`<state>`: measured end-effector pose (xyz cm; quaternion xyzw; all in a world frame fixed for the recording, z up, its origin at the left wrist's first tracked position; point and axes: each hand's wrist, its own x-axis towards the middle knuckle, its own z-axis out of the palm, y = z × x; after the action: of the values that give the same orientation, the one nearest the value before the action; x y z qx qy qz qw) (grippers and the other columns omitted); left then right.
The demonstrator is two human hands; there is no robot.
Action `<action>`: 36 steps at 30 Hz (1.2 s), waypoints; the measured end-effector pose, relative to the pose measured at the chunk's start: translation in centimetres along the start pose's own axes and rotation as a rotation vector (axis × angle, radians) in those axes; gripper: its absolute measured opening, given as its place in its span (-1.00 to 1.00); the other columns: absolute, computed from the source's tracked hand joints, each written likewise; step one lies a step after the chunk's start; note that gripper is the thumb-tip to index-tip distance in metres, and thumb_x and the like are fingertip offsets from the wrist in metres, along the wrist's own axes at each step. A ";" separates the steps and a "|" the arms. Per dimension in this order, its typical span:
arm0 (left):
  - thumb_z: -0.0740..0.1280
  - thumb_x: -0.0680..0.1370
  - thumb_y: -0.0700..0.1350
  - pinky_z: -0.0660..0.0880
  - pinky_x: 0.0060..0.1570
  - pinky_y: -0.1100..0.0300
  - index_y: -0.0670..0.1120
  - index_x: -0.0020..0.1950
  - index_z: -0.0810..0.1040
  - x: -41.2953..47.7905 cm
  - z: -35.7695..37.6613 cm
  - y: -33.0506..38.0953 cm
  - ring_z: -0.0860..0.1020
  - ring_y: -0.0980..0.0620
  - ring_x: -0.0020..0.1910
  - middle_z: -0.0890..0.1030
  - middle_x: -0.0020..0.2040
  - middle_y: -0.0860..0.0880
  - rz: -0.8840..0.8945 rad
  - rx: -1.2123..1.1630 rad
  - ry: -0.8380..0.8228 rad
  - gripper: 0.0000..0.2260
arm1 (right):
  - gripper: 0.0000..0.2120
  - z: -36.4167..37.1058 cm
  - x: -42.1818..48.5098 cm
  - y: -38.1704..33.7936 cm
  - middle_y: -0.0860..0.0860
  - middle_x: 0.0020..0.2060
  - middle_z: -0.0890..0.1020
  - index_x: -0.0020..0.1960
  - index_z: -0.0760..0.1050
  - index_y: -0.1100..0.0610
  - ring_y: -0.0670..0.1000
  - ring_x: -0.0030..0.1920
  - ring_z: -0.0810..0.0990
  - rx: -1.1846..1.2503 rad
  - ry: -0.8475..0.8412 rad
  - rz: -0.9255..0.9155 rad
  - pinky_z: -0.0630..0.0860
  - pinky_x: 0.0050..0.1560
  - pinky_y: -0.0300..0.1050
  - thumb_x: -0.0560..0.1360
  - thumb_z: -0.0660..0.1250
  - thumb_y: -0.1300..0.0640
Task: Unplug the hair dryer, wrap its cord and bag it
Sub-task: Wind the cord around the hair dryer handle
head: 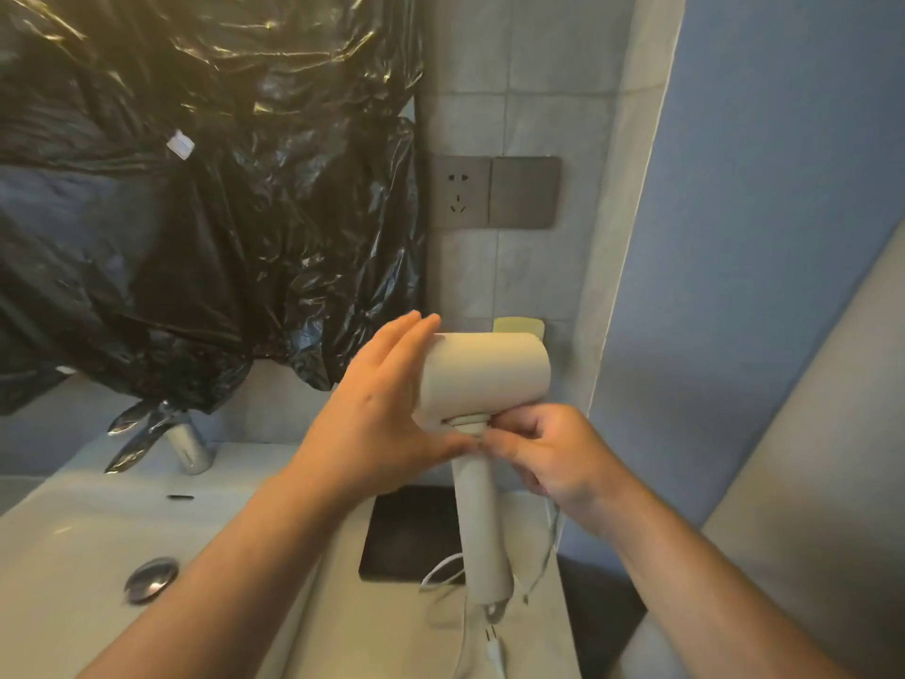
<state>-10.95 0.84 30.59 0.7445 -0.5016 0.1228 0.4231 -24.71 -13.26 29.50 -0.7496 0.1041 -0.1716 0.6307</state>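
No text, brand, number or sign can be read here. A small white tag (180, 144) is stuck on the black plastic sheet (220, 227), up and to the left of the wall socket (459, 191). It is too blurred to tell whether it bears any print.

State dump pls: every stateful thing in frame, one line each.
hair dryer: upright, held by both hands
plug: out of the socket, hanging below the handle
cord: loose, unwrapped
wall socket: empty
faucet: no water running
left hand: fingers straight, flat on the dryer head
right hand: fingers curled, pinching at the dryer neck
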 end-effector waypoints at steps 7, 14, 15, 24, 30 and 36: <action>0.48 0.07 0.34 0.36 0.18 0.34 0.05 0.38 0.27 -2.7 1.8 -2.9 0.42 0.12 0.14 0.28 0.18 0.16 0.081 0.107 -0.084 -0.04 | -0.86 0.9 -1.4 3.4 -0.11 -0.53 0.48 -0.05 0.67 0.28 -0.17 -0.52 0.35 -0.030 -0.011 0.047 0.23 -0.46 -0.35 0.52 0.32 0.29; 0.57 0.03 0.21 0.44 -0.02 0.35 0.15 0.23 0.39 -9.2 6.2 -7.2 0.52 0.23 0.09 0.52 0.12 0.13 -0.227 -0.243 0.043 -0.18 | -0.88 4.4 -2.7 10.6 0.08 -0.54 0.49 -0.29 0.63 0.20 -0.01 -0.51 0.35 0.164 0.258 0.087 0.30 -0.54 -0.24 0.41 0.43 0.33; 0.58 0.03 0.20 0.45 -0.05 0.37 0.14 0.23 0.40 -10.4 6.9 -7.9 0.53 0.23 0.07 0.53 0.12 0.12 -0.231 -0.262 0.058 -0.19 | -0.86 5.0 -3.0 11.7 0.06 -0.56 0.48 -0.31 0.63 0.20 -0.02 -0.53 0.34 0.162 0.265 0.085 0.29 -0.55 -0.25 0.41 0.44 0.33; 0.62 0.09 0.09 0.46 -0.05 0.45 0.16 0.20 0.38 -18.4 11.8 -11.6 0.48 0.33 0.07 0.46 0.13 0.14 -0.172 -0.311 0.121 -0.26 | -0.91 8.6 -6.4 19.5 -0.08 -0.63 0.50 -0.23 0.64 0.28 -0.17 -0.62 0.40 0.140 0.266 -0.021 0.34 -0.57 -0.36 0.44 0.39 0.36; 0.67 0.07 -0.17 0.48 -0.39 0.43 0.07 0.06 0.37 -21.8 11.9 -10.7 0.52 0.40 -0.22 0.46 -0.02 0.07 -0.160 -0.521 0.144 -0.30 | -0.88 9.8 -9.1 20.8 -0.08 -0.59 0.53 -0.27 0.62 0.20 -0.16 -0.57 0.43 0.061 0.217 -0.081 0.40 -0.50 -0.31 0.41 0.44 0.35; 0.57 0.03 0.06 0.50 -0.45 0.26 0.02 0.08 0.51 -25.2 9.0 -8.2 0.61 0.10 -0.26 0.60 -0.04 -0.11 -0.192 -0.676 0.082 -0.35 | -0.78 11.3 -13.9 19.9 -0.03 -0.56 0.53 -0.30 0.51 0.22 -0.11 -0.58 0.40 0.096 0.263 -0.186 0.32 -0.56 -0.33 0.25 0.56 0.32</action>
<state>-17.92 11.41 5.68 0.6007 -0.4242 -0.0607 0.6750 -31.88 -1.44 6.54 -0.6960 0.1077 -0.3307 0.6282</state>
